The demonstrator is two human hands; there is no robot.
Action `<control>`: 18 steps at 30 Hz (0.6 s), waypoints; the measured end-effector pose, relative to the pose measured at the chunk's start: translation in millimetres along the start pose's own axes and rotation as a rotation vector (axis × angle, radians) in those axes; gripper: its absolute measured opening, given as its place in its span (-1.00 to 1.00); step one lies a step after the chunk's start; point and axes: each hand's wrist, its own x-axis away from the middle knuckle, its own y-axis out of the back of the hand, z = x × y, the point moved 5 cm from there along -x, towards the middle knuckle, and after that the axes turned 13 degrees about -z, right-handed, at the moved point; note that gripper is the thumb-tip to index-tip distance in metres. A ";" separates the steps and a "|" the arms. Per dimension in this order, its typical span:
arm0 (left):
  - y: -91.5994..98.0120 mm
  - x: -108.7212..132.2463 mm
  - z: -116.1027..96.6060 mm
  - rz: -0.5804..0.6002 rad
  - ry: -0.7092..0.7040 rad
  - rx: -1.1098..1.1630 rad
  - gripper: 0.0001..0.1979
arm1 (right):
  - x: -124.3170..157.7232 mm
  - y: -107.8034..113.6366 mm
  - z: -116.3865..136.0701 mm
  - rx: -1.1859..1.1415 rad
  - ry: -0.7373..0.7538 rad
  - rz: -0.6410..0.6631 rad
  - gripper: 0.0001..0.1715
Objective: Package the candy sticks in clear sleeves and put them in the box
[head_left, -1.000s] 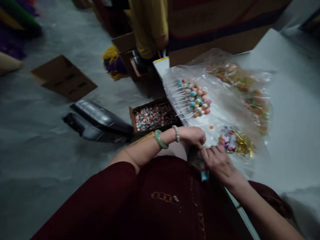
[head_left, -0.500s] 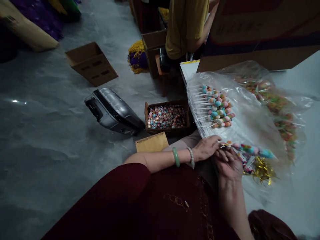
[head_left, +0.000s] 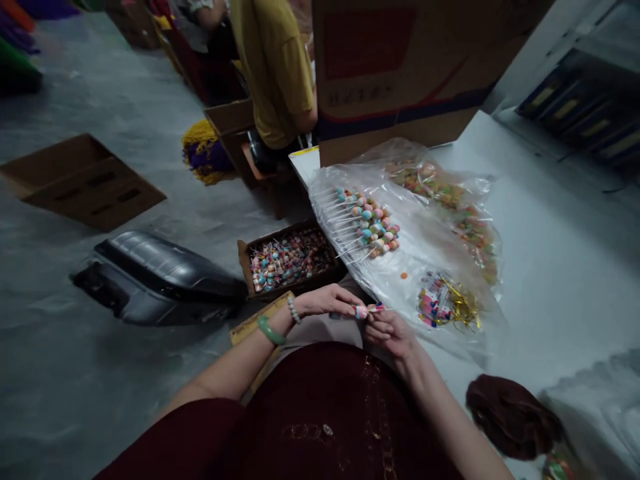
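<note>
Pink candy stick sits pinched between the fingertips of the left hand and the right hand; it is just above the dark red lap; a soft, steady pinch suits something so small.

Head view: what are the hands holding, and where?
A small pink-and-blue wrapped candy pinched between the fingertips of the left hand and right hand; exact spot unclear.
</note>
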 end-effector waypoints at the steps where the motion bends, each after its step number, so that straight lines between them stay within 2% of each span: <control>1: 7.7 3.5 -2.7 -0.028 -0.015 -0.046 -0.61 | -0.6 -7.6 -5.6 -0.143 -0.085 0.078 -0.68; 2: 17.4 7.1 -3.5 -0.076 -0.027 -0.104 -0.61 | -0.9 -12.8 -9.6 -0.265 -0.138 0.115 -0.70; 4: 43.6 15.2 0.0 -0.246 -0.019 -0.266 -0.64 | -2.3 -13.0 -13.0 -0.387 -0.133 0.059 -0.73; 6: 79.6 26.2 6.4 -0.570 0.059 -0.504 -0.68 | -2.2 -1.9 -12.2 -0.363 -0.057 -0.090 -0.68; 8: 110.1 38.6 7.8 -0.931 0.175 -0.848 -0.72 | 0.5 16.2 -7.5 -0.251 0.029 -0.266 -0.64; 9: 116.9 41.3 4.7 -1.074 0.194 -1.012 -0.72 | 2.4 25.3 -4.5 -0.192 0.059 -0.344 -0.63; 10: 116.5 39.0 0.9 -1.156 0.176 -1.139 -0.72 | 4.2 33.0 -1.5 -0.144 0.079 -0.405 -0.63; 11: 109.9 31.6 -2.8 -1.178 0.122 -1.219 -0.71 | 5.7 38.7 1.5 -0.114 0.093 -0.447 -0.63; 12: 98.2 20.1 -6.3 -1.153 0.045 -1.257 -0.70 | 6.5 42.4 4.0 -0.097 0.102 -0.476 -0.63; 14: 67.1 -10.0 -12.2 -1.019 -0.108 -1.230 -0.65 | 6.6 43.6 7.3 -0.077 0.108 -0.499 -0.63; 15: 52.8 -24.5 -16.1 -0.996 -0.150 -1.245 -0.61 | 6.3 42.2 8.1 -0.066 0.109 -0.505 -0.64; 18: 26.2 -65.1 -23.3 -0.925 -0.145 -1.260 -0.59 | 5.5 36.6 8.0 -0.022 0.100 -0.516 -0.68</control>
